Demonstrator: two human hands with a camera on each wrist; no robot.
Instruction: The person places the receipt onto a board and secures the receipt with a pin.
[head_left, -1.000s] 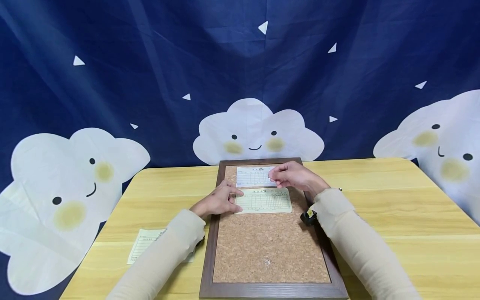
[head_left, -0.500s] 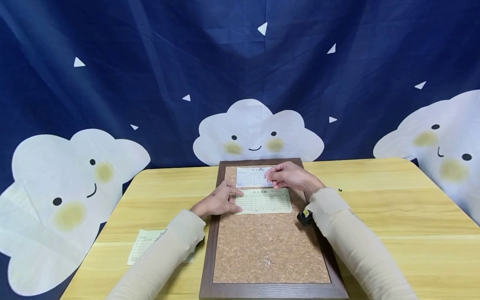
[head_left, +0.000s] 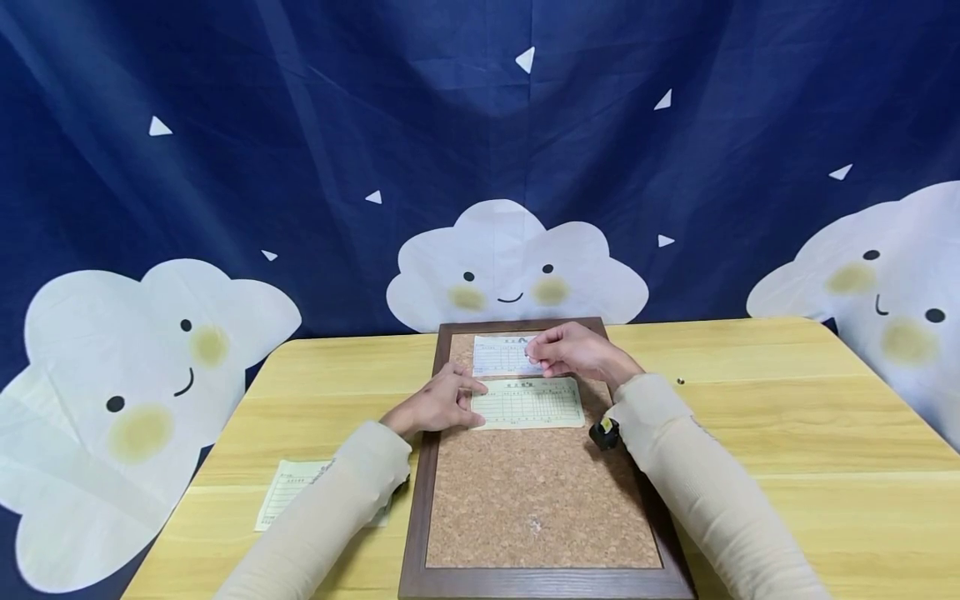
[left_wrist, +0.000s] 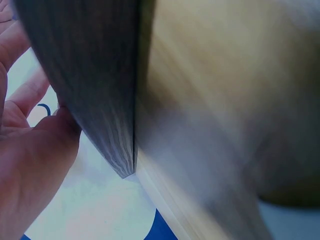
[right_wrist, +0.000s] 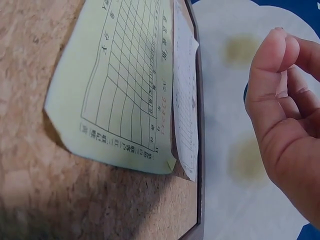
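A brown-framed cork board (head_left: pixel 543 500) lies on the table in the head view. On its upper part are a white printed slip (head_left: pixel 495 358) and, just below, a pale yellow printed slip (head_left: pixel 528 404). My left hand (head_left: pixel 438 400) reaches over the board's left frame, spread thumb and finger touching the yellow slip's left edge. My right hand (head_left: pixel 577 354) pinches a tiny shiny thumbtack (head_left: pixel 528 357) over the right part of the white slip. In the right wrist view its thumb and forefinger meet tip to tip, and the tack is hidden. The yellow slip's near corners (right_wrist: pixel 60 140) curl up from the cork.
Another pale yellow slip (head_left: pixel 288 492) lies on the wooden table (head_left: pixel 787 417), partly under my left forearm. A small metal tack (head_left: pixel 680 381) sits right of the board. Behind the table hangs a blue curtain (head_left: pixel 337 125) with cloud faces.
My right hand has slid slightly left over the white slip, still pinching. The left hand stays at the yellow slip's edge. The tack on the table now shows clear of my right sleeve.
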